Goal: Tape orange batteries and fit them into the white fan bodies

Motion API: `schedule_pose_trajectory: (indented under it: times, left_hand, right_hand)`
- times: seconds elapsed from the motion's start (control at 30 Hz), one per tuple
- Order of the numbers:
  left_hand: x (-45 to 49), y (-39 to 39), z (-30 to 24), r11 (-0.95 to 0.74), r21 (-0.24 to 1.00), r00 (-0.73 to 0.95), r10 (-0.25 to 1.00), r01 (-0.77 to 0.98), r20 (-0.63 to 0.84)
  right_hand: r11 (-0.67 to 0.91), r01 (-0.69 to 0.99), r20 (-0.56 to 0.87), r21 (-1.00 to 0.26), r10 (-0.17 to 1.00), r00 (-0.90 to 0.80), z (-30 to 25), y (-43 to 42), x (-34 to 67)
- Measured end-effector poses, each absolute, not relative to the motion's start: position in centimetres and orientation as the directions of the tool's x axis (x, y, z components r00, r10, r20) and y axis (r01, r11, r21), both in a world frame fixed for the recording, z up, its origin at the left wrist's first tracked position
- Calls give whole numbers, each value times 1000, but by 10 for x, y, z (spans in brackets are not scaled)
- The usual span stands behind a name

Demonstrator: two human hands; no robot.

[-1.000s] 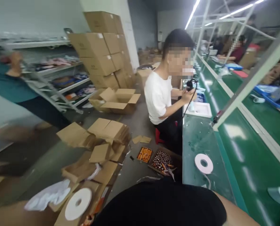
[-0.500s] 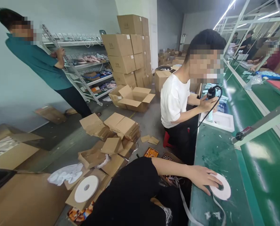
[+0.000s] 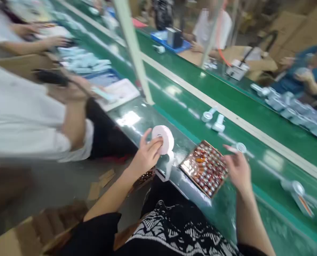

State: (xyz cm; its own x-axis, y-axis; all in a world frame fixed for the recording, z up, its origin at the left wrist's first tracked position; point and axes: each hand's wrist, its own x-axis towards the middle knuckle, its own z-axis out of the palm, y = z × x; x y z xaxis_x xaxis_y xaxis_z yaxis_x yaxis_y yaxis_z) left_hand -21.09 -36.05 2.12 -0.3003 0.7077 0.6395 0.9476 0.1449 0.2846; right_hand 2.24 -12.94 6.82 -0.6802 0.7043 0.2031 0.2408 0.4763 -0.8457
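My left hand (image 3: 146,156) holds a roll of white tape (image 3: 168,138) upright above the bench, fingertips at its centre hole and one finger raised. A loose strip of tape (image 3: 169,166) hangs from the roll toward the bench edge. My right hand (image 3: 238,170) is at the right side of a shallow cardboard box (image 3: 184,171) packed with orange and silver cylinders that look like batteries (image 3: 208,165). Its fingers look apart, though blurred; whether they touch the box I cannot tell. Just beyond them lies a pale device with a round head (image 3: 241,147).
A green conveyor belt (image 3: 185,83) runs past the bench (image 3: 222,209), carrying pale round-headed devices (image 3: 219,123). A slanted white post (image 3: 133,49) rises ahead. A co-worker in white (image 3: 22,113) sits at left by a white tray (image 3: 125,90). Other people work across the belt.
The view has swung from the floor and shelves at left to the bench and belt. The tape roll, lying flat under a hand before, is now lifted upright in my left hand. My right hand has appeared.
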Motion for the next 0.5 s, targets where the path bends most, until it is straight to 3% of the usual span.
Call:
schedule_pose_trajectory:
  times: [0.07, 0.13, 0.2, 0.23, 0.3, 0.4, 0.43, 0.5]
  left_hand:
    - [-203, -353, 28, 23, 213, -170, 686, 977, 707]
    - [-190, -348, 37, -56, 158, -80, 673, 986, 735]
    - [-180, -348, 41, -84, 143, -52, 664, 986, 746]
    - [-178, -350, 41, -65, 165, -82, 660, 984, 747]
    - [-182, -356, 35, 19, 297, -236, 655, 955, 717]
    - [-195, -367, 19, 151, 552, -521, 594, 820, 612]
    - [-198, -370, 14, 166, 603, -577, 564, 780, 591]
    - [-199, -372, 5, 161, 656, -632, 506, 737, 586]
  right_hand:
    - [372, 205, 78, -905, 619, -782, 67, -151, 40]
    - [177, 134, -52, -975, 401, -914, 60, -178, 33]
    - [19, 125, -117, -992, 226, -967, 51, -204, 21]
    - [12, 137, -133, -990, 180, -975, 46, -214, 17]
    - [140, 141, -128, -980, 100, -987, 36, -230, 15]
    - [485, 60, -80, -872, -21, -997, 25, -232, 26]
    - [586, 51, -66, -809, -4, -998, 24, -227, 30]
    - [743, 145, -57, -654, 143, -988, 23, -207, 35]
